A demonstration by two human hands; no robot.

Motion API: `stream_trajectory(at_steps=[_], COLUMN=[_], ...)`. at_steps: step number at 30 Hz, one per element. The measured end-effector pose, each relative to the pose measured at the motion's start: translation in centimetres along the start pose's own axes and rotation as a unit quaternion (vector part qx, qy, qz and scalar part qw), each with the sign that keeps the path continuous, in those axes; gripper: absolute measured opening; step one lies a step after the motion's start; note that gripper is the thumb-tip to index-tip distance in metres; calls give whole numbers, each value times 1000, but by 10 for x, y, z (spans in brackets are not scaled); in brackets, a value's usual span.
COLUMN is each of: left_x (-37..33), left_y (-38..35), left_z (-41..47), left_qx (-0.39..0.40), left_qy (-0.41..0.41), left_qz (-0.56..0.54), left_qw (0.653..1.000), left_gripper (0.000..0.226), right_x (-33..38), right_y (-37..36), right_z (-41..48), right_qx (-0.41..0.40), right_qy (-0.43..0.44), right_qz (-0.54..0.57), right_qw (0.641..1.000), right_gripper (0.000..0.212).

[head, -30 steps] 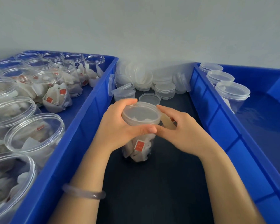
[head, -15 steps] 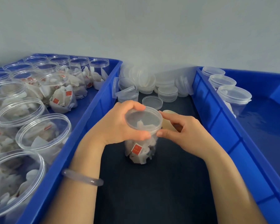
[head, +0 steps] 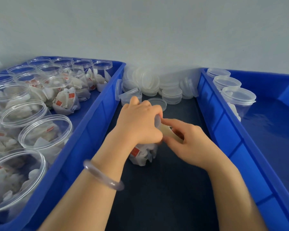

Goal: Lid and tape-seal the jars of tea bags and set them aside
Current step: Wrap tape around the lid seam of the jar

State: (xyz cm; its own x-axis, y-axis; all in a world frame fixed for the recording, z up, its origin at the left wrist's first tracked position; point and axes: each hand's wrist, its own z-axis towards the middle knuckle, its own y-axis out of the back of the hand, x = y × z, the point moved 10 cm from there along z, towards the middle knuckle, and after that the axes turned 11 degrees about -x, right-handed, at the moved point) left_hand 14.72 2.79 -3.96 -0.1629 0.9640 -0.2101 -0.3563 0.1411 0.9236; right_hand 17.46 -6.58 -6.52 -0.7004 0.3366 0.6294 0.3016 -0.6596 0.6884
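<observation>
Tabletop: dark mat (head: 157, 197) running between 2 blue bins, plain pale wall (head: 157, 30) behind, pile of loose lids (head: 150, 80) at the far end.
Where the jar is: jar (head: 144, 154) sits on the mat dead centre, between my 2 hands, well short of the right bin (head: 223, 129).
What changed: half a second back I could see the whole top of the lid (head: 157, 121), with the left fingers only round its rim. Now the left hand (head: 138, 125) has rolled right over the top, and just a sliver of lid edge peeks out.
Left grip: fingers curled down over the lid and the upper jar, clamping it.
Right grip: right hand (head: 190, 144) pinches the tape roll (head: 168, 133), forefinger stretched to the rim and roll touching the jar's side up high.
What that means: my guess is the lid is seated and the tape wrap is under way, with the left hand turning the jar. No tape visible on the seam, though.
Jar orientation: upright as far as I can tell, long axis vertical, lid end up, base on the mat, red tag near the bottom.
Still to do: 3 lidded jars (head: 238, 99) already stand in the right bin, loads of open jars (head: 43, 130) wait in the left bin (head: 90, 124).
</observation>
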Motion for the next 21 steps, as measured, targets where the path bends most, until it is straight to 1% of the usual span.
stream_trajectory(at_steps=[2,3,6,8,11,13,15,18,19,21], left_x=[-4,-5,-2,1,1,0,-3,-4,-5,-5], left_y=[2,3,3,2,-2,-2,-1,4,5,6], left_z=[0,1,3,2,-2,-3,-5,-9,-10,-11], left_qx=[-21,-28,-23,0,45,52,44,23,20,17], left_qy=[10,14,12,1,-12,-16,-25,-28,-30,-35], left_qz=[-3,-9,-31,-45,-39,-37,-51,-100,-111,-123], left_qw=[1000,999,999,999,998,998,997,994,993,992], left_gripper=[36,33,31,38,56,68,74,74,72,68], right_x=[0,1,2,5,7,4,-2,-11,-15,-21], right_y=[1,2,4,7,18,22,22,17,14,7], right_z=[-1,-1,-3,-7,-13,-11,-5,6,9,16], right_qx=[-22,-34,-64,-93,-141,-152,-144,-117,-101,-42], right_qy=[-5,1,14,23,38,31,13,-21,-35,-65], right_qz=[-9,-19,-18,-9,-16,-30,-32,4,19,31], right_qw=[1000,999,998,995,989,987,989,993,994,996], right_gripper=[28,24,22,24,28,35,45,51,52,56])
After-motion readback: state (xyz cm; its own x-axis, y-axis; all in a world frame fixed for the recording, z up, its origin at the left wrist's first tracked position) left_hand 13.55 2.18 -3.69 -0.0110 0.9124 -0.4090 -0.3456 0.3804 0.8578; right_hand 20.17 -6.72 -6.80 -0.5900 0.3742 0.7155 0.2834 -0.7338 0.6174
